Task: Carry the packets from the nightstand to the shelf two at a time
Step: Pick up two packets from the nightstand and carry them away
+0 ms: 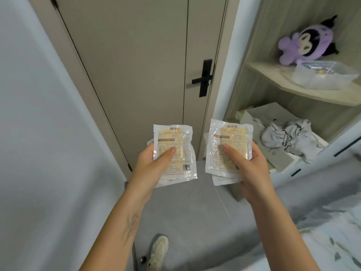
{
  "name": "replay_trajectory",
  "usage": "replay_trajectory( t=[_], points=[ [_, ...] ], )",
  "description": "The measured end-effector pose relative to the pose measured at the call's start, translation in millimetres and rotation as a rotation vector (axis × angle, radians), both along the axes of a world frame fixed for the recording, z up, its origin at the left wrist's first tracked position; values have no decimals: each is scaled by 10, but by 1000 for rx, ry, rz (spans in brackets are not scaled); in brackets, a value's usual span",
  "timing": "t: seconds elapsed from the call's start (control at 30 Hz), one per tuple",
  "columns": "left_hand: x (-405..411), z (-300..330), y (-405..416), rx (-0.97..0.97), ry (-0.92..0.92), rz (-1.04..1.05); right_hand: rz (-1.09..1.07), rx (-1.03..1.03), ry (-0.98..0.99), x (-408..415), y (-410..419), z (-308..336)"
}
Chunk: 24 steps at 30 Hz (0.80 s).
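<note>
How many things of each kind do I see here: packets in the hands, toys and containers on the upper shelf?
Packets, left hand: 2
Packets, right hand: 2
Plush toy: 1
Clear plastic container: 1
Total: 6

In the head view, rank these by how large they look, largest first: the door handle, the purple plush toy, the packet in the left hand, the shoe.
1. Packet in the left hand, though nearness to the camera enlarges it.
2. Purple plush toy.
3. Shoe and door handle: too alike to rank.

Left grip [154,163] and right grip [252,163] both clasp packets
</note>
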<state>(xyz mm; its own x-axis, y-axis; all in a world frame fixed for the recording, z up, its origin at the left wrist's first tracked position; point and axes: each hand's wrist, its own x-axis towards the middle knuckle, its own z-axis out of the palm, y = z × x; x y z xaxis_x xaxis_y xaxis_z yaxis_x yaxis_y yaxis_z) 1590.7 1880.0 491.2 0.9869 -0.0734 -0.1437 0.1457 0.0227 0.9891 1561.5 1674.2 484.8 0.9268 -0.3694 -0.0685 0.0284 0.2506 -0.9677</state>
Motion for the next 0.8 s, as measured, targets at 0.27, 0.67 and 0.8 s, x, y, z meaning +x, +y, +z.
replay_trajectory(
  t=[0.27, 0.67, 0.8],
  points=[
    [1645, -77, -548, 17, 24, -289, -283, 50, 14, 1029, -332, -104],
    [2715, -262, -2718, -2, 93, -799, -700, 34, 50, 1403, -1803, -64],
    [3004, -252, -3601, -27, 54, -852, -713, 77, 56, 1653, -2519, 21]
  ],
)
